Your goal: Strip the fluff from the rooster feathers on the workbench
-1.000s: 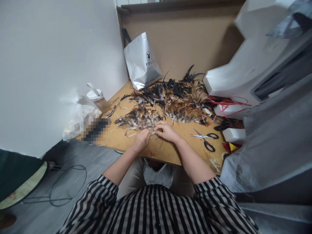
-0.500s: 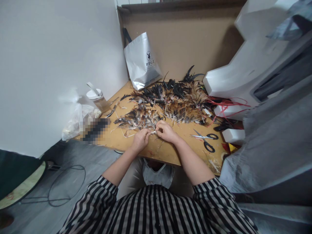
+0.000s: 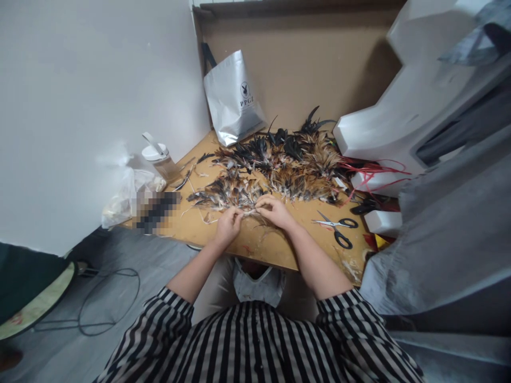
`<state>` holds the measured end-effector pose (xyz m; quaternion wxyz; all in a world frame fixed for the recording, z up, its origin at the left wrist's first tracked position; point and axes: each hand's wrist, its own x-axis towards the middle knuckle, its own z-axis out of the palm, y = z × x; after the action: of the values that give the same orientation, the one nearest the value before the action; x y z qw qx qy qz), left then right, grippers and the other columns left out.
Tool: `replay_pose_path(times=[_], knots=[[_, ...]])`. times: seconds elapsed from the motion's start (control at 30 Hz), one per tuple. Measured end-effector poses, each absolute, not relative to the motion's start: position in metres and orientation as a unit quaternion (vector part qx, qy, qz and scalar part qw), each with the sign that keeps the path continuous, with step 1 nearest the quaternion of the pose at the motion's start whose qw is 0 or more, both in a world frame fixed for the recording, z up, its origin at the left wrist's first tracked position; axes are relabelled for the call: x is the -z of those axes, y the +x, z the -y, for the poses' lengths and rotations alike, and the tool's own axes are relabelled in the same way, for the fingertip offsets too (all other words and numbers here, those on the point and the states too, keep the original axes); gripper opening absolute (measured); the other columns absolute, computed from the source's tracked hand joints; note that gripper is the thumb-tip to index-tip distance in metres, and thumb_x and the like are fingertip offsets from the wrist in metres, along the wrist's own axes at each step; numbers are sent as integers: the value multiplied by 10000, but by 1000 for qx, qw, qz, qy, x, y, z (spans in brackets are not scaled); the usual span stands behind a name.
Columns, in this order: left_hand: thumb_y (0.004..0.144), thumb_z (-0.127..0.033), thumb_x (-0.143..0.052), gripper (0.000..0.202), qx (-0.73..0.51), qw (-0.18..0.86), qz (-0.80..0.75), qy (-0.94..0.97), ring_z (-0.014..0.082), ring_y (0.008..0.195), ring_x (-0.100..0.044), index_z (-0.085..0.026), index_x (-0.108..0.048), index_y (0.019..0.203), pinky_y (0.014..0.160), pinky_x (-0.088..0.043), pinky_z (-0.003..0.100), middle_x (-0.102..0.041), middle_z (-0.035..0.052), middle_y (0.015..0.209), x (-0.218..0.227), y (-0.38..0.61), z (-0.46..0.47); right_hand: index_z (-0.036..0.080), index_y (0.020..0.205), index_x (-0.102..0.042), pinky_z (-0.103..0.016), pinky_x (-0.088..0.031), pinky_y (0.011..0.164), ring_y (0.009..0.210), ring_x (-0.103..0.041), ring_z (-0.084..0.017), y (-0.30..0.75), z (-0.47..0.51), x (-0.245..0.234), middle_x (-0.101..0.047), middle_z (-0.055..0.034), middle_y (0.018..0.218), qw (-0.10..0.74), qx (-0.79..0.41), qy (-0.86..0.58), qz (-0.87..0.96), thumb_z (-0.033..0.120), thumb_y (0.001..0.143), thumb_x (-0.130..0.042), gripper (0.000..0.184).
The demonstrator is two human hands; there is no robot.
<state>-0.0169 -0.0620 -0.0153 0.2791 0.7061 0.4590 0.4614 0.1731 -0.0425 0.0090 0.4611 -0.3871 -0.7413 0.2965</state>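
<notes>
Over the front of the table [image 3: 275, 255], my left hand [image 3: 228, 225] is closed in a pinch on a thin white string [image 3: 249, 213]. My right hand [image 3: 275, 212] pinches the same string a short way to the right, its fingertips partly hiding what they grip. The string runs past my left hand toward the left side of the table. Just beyond both hands lies a row of brown, black and white feathers [image 3: 229, 191], with quill ends near my fingers. More feathers [image 3: 297, 183] lie to the right, and a darker bunch [image 3: 259, 149] behind.
Scissors [image 3: 335, 226] lie part-open at the right. A silver bag [image 3: 233, 101] leans at the back, with a lidded cup [image 3: 162, 162] and a plastic bag [image 3: 130, 197] at the left. Red strings [image 3: 373, 169] and white foam [image 3: 383, 222] border the right edge.
My left hand has moved slightly left, away from my right, so more of the white string shows between them. The feathers and scissors lie as before.
</notes>
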Motion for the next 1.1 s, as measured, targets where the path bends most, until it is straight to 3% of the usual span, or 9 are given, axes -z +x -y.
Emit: replay_pose_path(times=[0.1,0.23,0.37,0.53,0.7,0.83,0.97,1.1], knots=[[731,-307,-549,163,-526,465,-464,541,139,628,-594,-156,-487,719,577,-461,263,-598,37,659,12,-14,58,189,887,-599,-306,-402,796,843,-551,-150,181,38,-13,-610,-32,898,537,-383,-425,620,314,682,-582,241],[688,-238,-610,142,-564,626,-396,365,103,662,-608,-140,-513,722,607,-475,210,-623,40,730,1,-6,52,185,863,-615,-284,-428,732,766,-579,-142,185,36,-13,-638,-26,838,570,-471,-450,501,363,635,-625,290],[706,-144,-582,43,-533,702,-355,313,91,654,-605,-132,-541,711,594,-484,186,-624,46,723,-6,10,47,178,834,-637,-263,-432,713,723,-586,-131,178,40,-12,-652,-24,789,517,-546,-431,499,384,600,-659,312],[702,-173,-593,76,-482,725,-343,353,102,662,-607,-125,-538,723,591,-486,201,-628,58,755,-3,32,46,174,823,-627,-231,-445,639,679,-590,-116,176,37,-8,-654,-24,775,526,-597,-413,443,392,578,-675,331],[693,-277,-601,183,-485,639,-357,479,133,697,-603,-135,-494,737,617,-476,251,-622,55,740,4,44,47,151,618,-570,-167,-332,408,478,-526,-81,186,30,-3,-605,-17,579,499,-574,-499,416,447,570,-667,315],[733,-277,-534,129,-478,428,-376,668,128,682,-556,-153,-502,715,638,-450,277,-575,31,722,4,47,43,154,592,-559,-169,-239,363,372,-395,-47,190,31,-5,-528,26,464,496,-526,-521,452,465,572,-650,325],[759,-198,-477,74,-434,221,-357,797,143,743,-517,-168,-536,726,715,-413,299,-557,37,747,-4,51,42,153,578,-566,-185,-252,397,376,-353,-45,192,30,-5,-482,55,421,519,-486,-516,477,405,550,-657,269],[757,-194,-481,72,-448,227,-346,793,147,764,-523,-170,-549,747,704,-417,291,-569,49,791,-8,59,42,150,562,-572,-193,-275,410,383,-372,-55,195,27,-5,-483,52,410,536,-483,-524,452,346,547,-642,209]])
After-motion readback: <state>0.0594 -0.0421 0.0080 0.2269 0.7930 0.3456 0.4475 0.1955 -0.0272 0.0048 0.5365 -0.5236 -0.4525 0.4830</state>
